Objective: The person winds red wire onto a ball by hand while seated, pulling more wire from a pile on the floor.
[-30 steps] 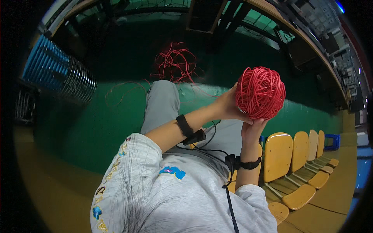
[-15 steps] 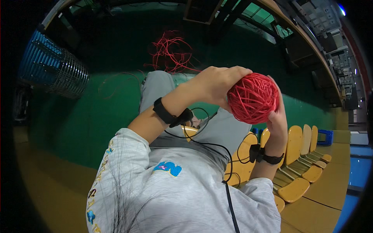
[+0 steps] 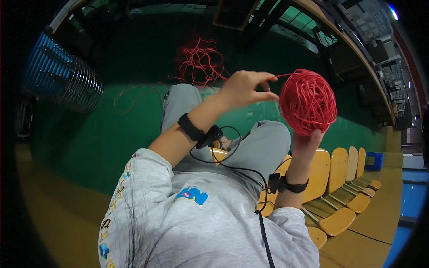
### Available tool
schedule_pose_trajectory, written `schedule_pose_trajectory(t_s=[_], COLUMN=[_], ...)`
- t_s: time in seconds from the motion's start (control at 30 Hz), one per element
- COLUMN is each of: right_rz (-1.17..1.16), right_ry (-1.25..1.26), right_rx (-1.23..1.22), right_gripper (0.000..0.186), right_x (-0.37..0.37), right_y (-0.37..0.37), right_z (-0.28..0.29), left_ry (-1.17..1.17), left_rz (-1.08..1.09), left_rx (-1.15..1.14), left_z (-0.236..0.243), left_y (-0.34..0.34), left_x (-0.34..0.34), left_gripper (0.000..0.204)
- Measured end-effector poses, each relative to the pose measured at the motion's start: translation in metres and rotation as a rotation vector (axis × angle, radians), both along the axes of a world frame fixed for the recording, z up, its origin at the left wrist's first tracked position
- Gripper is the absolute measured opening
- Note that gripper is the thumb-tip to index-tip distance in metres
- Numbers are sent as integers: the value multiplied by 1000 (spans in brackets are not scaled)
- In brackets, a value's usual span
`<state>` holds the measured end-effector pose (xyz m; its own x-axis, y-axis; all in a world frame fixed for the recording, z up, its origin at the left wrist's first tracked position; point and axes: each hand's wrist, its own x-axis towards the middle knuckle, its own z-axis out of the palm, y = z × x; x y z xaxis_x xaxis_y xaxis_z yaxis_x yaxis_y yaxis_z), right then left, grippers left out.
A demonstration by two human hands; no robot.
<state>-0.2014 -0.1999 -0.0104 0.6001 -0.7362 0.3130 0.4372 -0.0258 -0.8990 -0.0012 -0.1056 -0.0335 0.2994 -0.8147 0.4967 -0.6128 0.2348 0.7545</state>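
Observation:
A big ball of red cord (image 3: 308,100) is held up at the right by my right hand (image 3: 311,137), whose thumb presses its lower side while the other fingers are hidden behind it. To its left, my left hand (image 3: 248,88) pinches a strand of the cord. That strand runs taut from the fingertips to the top of the ball. Beyond my knees, a loose tangle of red cord (image 3: 201,64) lies on the green floor, and a line of it leads toward my left hand. Black bands with cables sit on both wrists.
Yellow chairs (image 3: 338,169) stand in a row to the right, with a blue stool (image 3: 374,161) past them. Stacked blue stools with metal legs (image 3: 80,87) are at the left. A thin loop of cord (image 3: 134,96) lies on the floor. Equipment-laden benches line the far right.
My left hand has come off the ball and now holds a strand beside it. My right hand has shifted under the ball, which has moved slightly right.

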Motion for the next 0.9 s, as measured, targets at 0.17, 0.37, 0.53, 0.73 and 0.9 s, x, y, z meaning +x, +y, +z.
schedule_pose_trajectory(t_s=[0.17,0.37,0.53,0.73,0.9], right_rz=[-291,-649,-593,-99,142], right_ry=[-183,-50,0,67,212], right_rx=[-247,-655,-667,-308,-264], right_gripper=[89,114,95,101,116], right_x=[27,43,44,11,16], right_y=[11,5,16,0,0], right_z=[-2,-24,-38,-3,34], left_ry=[447,854,1081,507,-222], left_rz=[-308,-577,-502,-184,1], left_rx=[-48,-54,-161,-194,-80], left_z=[1,8,8,18,37], left_y=[-6,-14,-23,-3,7], left_x=[-41,-62,-54,-21,-13], left_gripper=[72,118,120,109,109])
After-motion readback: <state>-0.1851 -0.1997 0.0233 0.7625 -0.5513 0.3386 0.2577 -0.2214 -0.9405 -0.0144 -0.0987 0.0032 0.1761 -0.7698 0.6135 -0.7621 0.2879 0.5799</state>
